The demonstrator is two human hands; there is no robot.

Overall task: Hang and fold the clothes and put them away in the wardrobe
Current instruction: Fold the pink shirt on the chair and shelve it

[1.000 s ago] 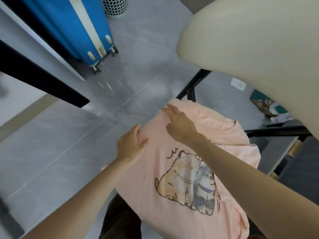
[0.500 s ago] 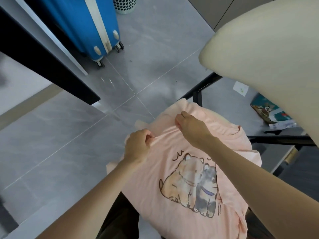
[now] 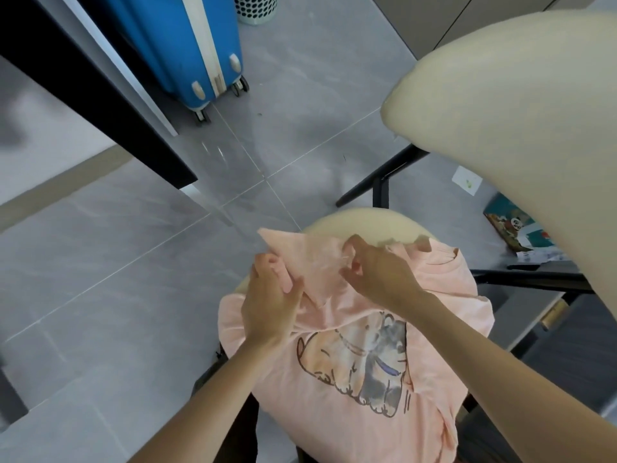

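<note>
Support, as I read it: a cream padded chair seat (image 3: 364, 223). A pink T-shirt (image 3: 334, 412) with a cartoon print lies draped over it, leaving only the far rim bare. The grey tiled floor (image 3: 117, 295) carries black chair legs (image 3: 377, 175), a blue wheeled suitcase (image 3: 187, 45), a perforated bin (image 3: 255, 8) and a panda-printed book (image 3: 510, 225).

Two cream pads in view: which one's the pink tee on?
The smaller cream pad at centre, its rim showing beyond the pink tee. The large cream pad at upper right has no cloth on it.
</note>
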